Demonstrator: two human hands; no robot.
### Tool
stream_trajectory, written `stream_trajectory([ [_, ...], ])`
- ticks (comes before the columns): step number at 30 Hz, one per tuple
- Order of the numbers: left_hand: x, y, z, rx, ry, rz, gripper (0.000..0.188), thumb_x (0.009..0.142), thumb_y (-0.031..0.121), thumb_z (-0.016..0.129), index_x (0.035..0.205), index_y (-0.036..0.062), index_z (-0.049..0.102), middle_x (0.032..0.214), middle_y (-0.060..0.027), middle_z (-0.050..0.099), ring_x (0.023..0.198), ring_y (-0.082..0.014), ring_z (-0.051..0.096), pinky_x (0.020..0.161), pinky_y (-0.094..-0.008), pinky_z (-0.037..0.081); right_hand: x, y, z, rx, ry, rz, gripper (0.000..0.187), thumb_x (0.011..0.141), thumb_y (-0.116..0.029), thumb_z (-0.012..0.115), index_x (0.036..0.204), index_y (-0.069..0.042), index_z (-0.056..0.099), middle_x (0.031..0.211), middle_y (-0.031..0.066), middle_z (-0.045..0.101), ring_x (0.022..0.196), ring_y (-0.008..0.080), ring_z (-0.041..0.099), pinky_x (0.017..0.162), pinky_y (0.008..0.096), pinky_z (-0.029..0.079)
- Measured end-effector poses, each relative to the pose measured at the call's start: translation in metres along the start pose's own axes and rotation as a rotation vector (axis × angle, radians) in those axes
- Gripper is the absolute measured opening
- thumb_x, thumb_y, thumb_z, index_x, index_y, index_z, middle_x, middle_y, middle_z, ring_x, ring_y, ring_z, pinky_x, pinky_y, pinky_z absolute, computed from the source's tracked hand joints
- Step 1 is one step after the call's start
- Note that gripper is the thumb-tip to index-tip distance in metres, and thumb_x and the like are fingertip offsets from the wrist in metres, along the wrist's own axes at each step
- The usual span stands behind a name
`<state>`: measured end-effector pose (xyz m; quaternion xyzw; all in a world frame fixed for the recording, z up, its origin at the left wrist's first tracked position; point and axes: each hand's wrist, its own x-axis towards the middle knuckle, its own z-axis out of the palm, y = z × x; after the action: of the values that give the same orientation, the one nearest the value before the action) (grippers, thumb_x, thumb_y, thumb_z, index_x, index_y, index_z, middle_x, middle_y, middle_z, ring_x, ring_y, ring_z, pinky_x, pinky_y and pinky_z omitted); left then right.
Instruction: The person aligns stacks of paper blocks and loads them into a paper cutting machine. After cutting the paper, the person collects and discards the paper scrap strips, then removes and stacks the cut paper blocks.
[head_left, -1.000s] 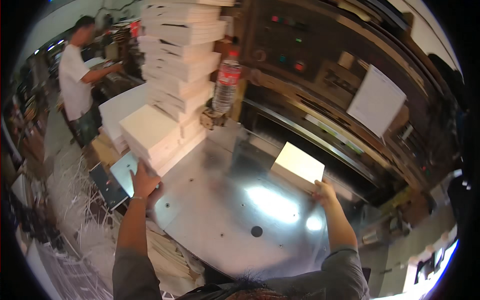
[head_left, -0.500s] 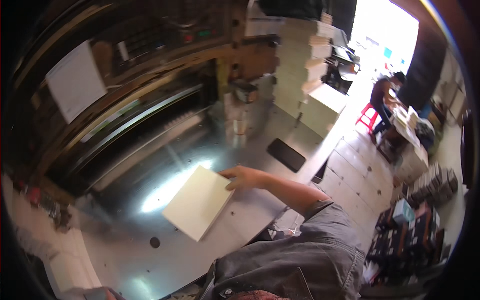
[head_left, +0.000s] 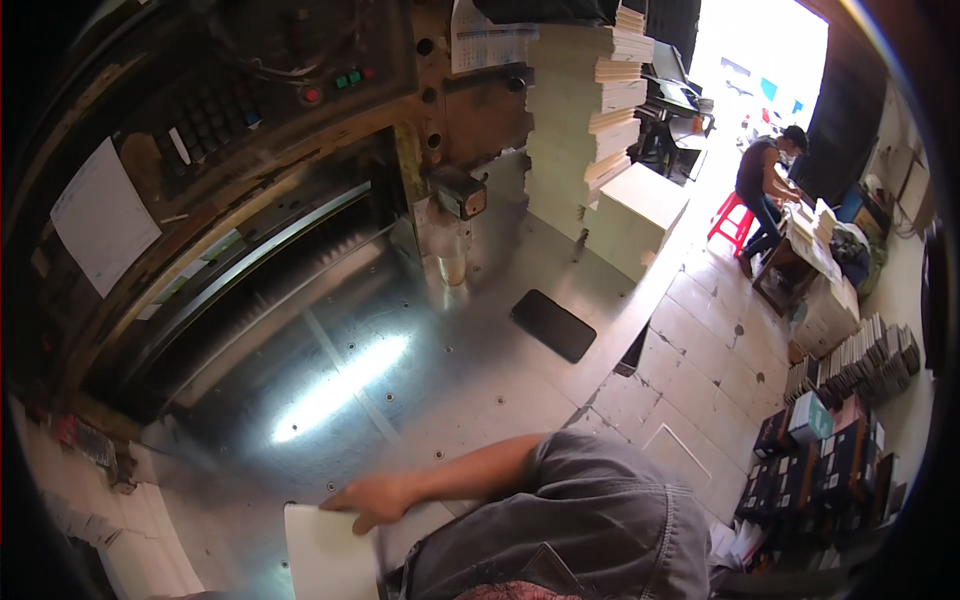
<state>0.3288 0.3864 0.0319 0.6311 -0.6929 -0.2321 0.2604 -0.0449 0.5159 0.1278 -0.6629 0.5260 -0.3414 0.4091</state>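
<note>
My right hand point(head_left: 378, 499) reaches across my front at the lower middle. It grips the upper right corner of a cream-white block of paper point(head_left: 330, 548), with its fingers closed around the edge. The block lies low over the metal table point(head_left: 470, 385), near my body, and its lower part is cut off by the frame's edge. My left hand does not show. Beyond the block, the table runs under the dark opening of a large machine point(head_left: 270, 310), with a light streak reflected on its surface.
A black phone point(head_left: 553, 325) lies on the table to the right. Tall paper stacks point(head_left: 568, 130) stand at the table's far end. Farther right, a person point(head_left: 765, 185) sits on a red stool point(head_left: 732, 222). Dark boxes point(head_left: 815, 475) are piled on the tiled floor point(head_left: 690, 345).
My right hand has drawn the paper block from the middle of the table toward my body, down and left in the picture. The view has shifted slightly. The seated person stays put.
</note>
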Motion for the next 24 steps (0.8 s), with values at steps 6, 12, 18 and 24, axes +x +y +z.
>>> stream_trajectory([
  [6, -0.011, 0.037, -0.006, -0.158, -0.089, 0.095, 0.109, 0.080, 0.043, 0.084, 0.153, -0.0102, 0.023, 0.155, -0.0342, 0.030, 0.142, -0.0471, 0.031, 0.121, -0.0503, 0.028, 0.018, -0.028, 0.037, -0.091, -0.131, 0.075, 0.086, 0.081, -0.025, 0.070, 0.158, -0.007, 0.036, 0.124, 0.0275, 0.066, 0.117, 0.0434, 0.064, 0.100, 0.0478, 0.051],
  [12, -0.021, 0.076, -0.013, -0.374, -0.182, 0.196, 0.100, 0.080, 0.036, 0.085, 0.151, -0.0076, 0.030, 0.153, -0.0303, 0.037, 0.138, -0.0439, 0.039, 0.118, -0.0495, 0.034, 0.020, 0.015, 0.043, 0.027, 0.044, -0.041, 0.102, 0.073, -0.028, 0.079, 0.161, -0.004, 0.031, 0.124, 0.0289, 0.063, 0.112, 0.0409, 0.065, 0.096, 0.0444, 0.053],
  [18, -0.020, 0.098, -0.022, -0.573, -0.280, 0.287, 0.090, 0.080, 0.029, 0.085, 0.149, -0.0050, 0.038, 0.150, -0.0263, 0.045, 0.133, -0.0407, 0.048, 0.114, -0.0487, 0.040, -0.025, 0.002, -0.015, 0.357, -0.043, 0.060, 0.101, 0.063, -0.020, 0.091, 0.149, 0.002, 0.043, 0.124, 0.0228, 0.064, 0.105, 0.0330, 0.066, 0.088, 0.0423, 0.053],
  [24, -0.007, 0.114, -0.029, -0.752, -0.402, 0.330, 0.082, 0.080, 0.022, 0.086, 0.147, -0.0025, 0.045, 0.147, -0.0224, 0.053, 0.129, -0.0376, 0.056, 0.111, -0.0479, 0.045, -0.086, -0.013, -0.018, -0.040, 0.365, 0.011, 0.073, 0.074, -0.021, 0.088, 0.134, -0.003, 0.052, 0.121, 0.0207, 0.064, 0.116, 0.0388, 0.060, 0.098, 0.0452, 0.049],
])
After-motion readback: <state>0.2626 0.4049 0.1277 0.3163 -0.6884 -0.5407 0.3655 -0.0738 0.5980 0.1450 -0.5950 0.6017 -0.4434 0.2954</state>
